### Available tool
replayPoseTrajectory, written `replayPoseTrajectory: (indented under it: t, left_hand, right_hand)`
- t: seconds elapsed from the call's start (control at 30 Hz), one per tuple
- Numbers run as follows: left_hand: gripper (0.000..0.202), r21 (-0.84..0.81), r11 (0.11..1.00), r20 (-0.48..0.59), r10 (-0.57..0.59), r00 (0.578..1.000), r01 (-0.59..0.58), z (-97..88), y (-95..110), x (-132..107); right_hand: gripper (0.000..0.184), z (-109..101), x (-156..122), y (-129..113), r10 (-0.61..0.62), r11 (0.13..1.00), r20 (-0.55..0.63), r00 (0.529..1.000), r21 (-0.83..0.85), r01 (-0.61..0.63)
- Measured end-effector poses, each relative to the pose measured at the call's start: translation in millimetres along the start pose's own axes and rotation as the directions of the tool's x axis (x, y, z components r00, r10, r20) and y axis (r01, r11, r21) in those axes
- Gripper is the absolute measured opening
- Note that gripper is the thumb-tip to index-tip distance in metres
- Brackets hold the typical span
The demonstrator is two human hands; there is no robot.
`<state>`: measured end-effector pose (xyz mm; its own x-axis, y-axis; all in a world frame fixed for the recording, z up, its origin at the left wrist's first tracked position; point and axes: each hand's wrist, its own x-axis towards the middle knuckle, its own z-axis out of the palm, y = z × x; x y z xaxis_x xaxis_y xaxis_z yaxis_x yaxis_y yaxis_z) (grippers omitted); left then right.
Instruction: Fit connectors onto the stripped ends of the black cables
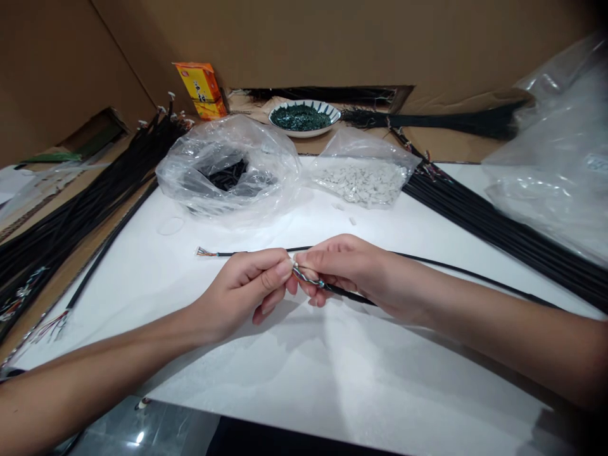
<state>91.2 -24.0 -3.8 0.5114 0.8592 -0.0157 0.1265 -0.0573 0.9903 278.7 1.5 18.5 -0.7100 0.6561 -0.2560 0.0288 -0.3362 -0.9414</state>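
Close together over the white table, my left hand [254, 278] and my right hand [344, 269] are both closed in a pinch. Between my left thumb and forefinger a small white connector [293, 259] shows in part; the fingers cover the rest. My right hand grips the twisted coloured wires at the end of a black cable [349, 294], whose sheath runs off to the right beneath the palm. Whether the wires sit inside the connector I cannot tell. Just behind my hands lies another black cable [437, 258], with a white connector [197, 251] and fanned wires at its left end.
A clear bag of black tube pieces [228, 171] and a bag of white connectors [365, 180] lie behind my hands. Bundled black cables [95, 183] flank the left, more cables [494, 228] the right. At the back stand a plate [306, 133] and an orange box [202, 92].
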Motion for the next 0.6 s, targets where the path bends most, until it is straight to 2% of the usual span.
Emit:
replayPoseTrajectory:
  t: [0.1, 0.23, 0.43, 0.6]
  left_hand:
    - [0.033, 0.060, 0.997, -0.007, 0.053, 0.999, -0.053, -0.3, -1, 1]
    - [0.029, 0.209, 0.961, -0.015, 0.188, 0.982, -0.180, -1.0, -3, 1]
    - [0.021, 0.495, 0.792, 0.007, 0.407, 0.913, -0.357, -2.0, -3, -1]
    - [0.023, 0.551, 0.740, -0.005, 0.466, 0.885, -0.386, 0.2, -3, -2]
  right_hand:
    - [0.026, 2, 0, 0, 0.021, 0.998, -0.006, 1.000, 0.053, -0.020]
    - [0.029, 2, 1, 5, -0.031, 0.998, -0.009, 0.999, 0.054, 0.031]
    - [0.032, 4, 1, 9, -0.048, 0.998, -0.029, 0.998, 0.025, 0.049]
    - [0.032, 6, -1, 10, -0.103, 0.995, -0.037, 0.994, 0.005, 0.104]
